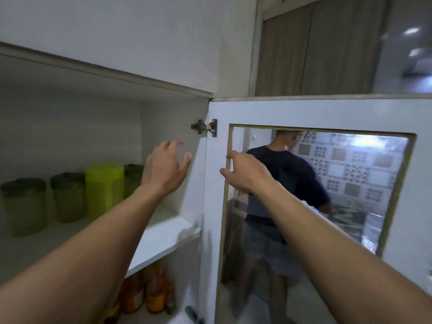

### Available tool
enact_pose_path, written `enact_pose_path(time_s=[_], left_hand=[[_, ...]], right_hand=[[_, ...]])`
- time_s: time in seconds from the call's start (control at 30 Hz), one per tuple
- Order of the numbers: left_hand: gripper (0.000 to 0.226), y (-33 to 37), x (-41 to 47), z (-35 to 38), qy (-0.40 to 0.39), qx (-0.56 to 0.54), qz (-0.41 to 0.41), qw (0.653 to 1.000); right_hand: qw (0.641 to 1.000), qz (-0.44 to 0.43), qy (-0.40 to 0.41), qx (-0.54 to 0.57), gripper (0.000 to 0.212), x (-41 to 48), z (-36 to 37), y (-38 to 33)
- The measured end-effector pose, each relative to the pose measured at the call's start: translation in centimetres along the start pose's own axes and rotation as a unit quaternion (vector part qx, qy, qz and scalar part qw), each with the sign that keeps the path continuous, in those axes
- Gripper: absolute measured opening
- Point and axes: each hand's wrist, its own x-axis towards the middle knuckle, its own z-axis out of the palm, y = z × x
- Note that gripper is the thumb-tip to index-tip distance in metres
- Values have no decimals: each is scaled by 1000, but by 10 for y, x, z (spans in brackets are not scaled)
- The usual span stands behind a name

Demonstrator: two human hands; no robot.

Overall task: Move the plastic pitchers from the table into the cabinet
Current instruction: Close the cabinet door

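Up on the white upper shelf (163,232) of the open white cabinet (117,73): four plastic pitchers in a row near the back wall. Leftmost, a translucent olive-green plastic pitcher with a dark lid (23,206); just beside it, a second dark-lidded olive pitcher (68,197); next, a taller bright lime-green plastic pitcher (104,190), upright; behind and to its right, a fourth dark-lidded green pitcher (132,178), partly hidden by the left forearm. Whether neighbours touch, cannot tell.

Left hand (163,169) raised in front of the shelf opening, fingers spread and loosely curled, wide open, holding nothing, well apart from the pitchers. Right hand (245,171) up against the open white cabinet door with its brass-framed glass panel (304,113), fingertips at the left edge of the brass frame, loosely curled, nothing gripped; exact contact with the frame hard to judge. Metal hinge (204,127) joining door to cabinet side, just above both hands.

Below the upper shelf, several orange and amber bottles and jars (149,293), blurred. Through the glass, another person in a dark shirt and shorts (280,183) beside a patterned tile wall (350,169).
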Motion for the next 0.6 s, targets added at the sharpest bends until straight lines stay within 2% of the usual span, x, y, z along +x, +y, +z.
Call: enact_pose_path(time_s=[0.23, 0.47, 0.6], left_hand=[[40, 119, 28, 32, -19, -113, 57, 992], [45, 246, 44, 63, -39, -155, 100, 982], [48, 305, 57, 82, -26, -143, 126, 981]], right_hand=[[986, 52, 130, -96, 43, -48, -111, 85], [947, 105, 217, -212, 50, -86, -208, 181], [927, 125, 248, -253, 54, -97, -241, 228]])
